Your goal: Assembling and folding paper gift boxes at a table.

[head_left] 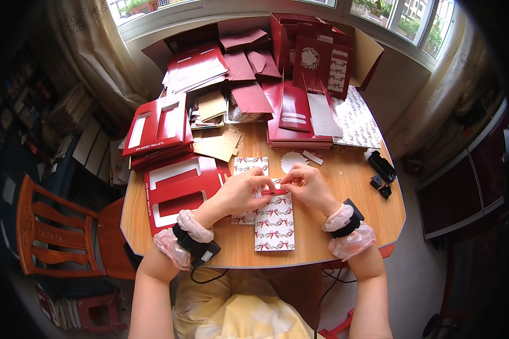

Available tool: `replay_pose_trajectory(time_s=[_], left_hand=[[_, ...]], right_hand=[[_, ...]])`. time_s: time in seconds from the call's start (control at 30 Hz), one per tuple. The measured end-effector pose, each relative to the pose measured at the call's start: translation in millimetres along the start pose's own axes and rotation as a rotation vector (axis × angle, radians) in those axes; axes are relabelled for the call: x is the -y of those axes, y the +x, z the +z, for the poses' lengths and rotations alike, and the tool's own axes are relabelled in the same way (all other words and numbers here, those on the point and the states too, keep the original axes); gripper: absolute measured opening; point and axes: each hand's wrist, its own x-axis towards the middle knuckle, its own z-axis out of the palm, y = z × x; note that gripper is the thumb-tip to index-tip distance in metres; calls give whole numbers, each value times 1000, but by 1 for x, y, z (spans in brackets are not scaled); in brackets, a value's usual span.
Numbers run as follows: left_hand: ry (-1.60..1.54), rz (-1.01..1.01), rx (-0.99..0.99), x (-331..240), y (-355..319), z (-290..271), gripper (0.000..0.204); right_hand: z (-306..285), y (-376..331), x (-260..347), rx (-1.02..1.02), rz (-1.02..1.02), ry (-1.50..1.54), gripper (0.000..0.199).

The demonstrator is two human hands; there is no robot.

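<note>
A narrow white paper wallet (275, 231) printed with red bows and green sprigs lies flat near the table's front edge. Across its upper part runs a thin red ribbon (275, 192). My left hand (246, 191) pinches the ribbon's left side, fingers closed. From the other side my right hand (308, 185) is closed in a pinch on its right part, thumb and forefinger together. Under and beside this wallet, partly covered by it and my left hand, lies a second piece with the same print (250, 164). The exact ribbon ends are hidden by my fingertips.
Red cardboard sleeves with cut-out windows (158, 127) are stacked at the left. Behind stand an open red box (314, 56) and red envelopes (251, 99). A white scalloped tag (293, 162) lies beyond my hands; small black objects (382, 166) sit at the right edge.
</note>
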Motion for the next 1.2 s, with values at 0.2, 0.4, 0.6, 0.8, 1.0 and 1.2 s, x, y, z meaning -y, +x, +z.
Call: replay_pose_trajectory(time_s=[0.2,0.4,0.6,0.8,1.0,1.2], left_hand=[[-9,6,-5,2,0,2,24],[-12,36,-24,6,-5,-3,38],[-264,-42,-14,-3,2,-9,50],[-34,-103,-402,15,2,-21,47],[191,-247,-358,23,-9,-17,65],[216,-135,-288,15,-7,0,101]], right_hand=[[5,-1,3,88,98,-98,10],[0,5,-4,48,42,26,10],[-16,0,5,74,-68,30,12],[-15,-2,11,37,-100,14,20],[-18,-6,13,240,300,274,45],[-14,-3,10,234,343,181,40]])
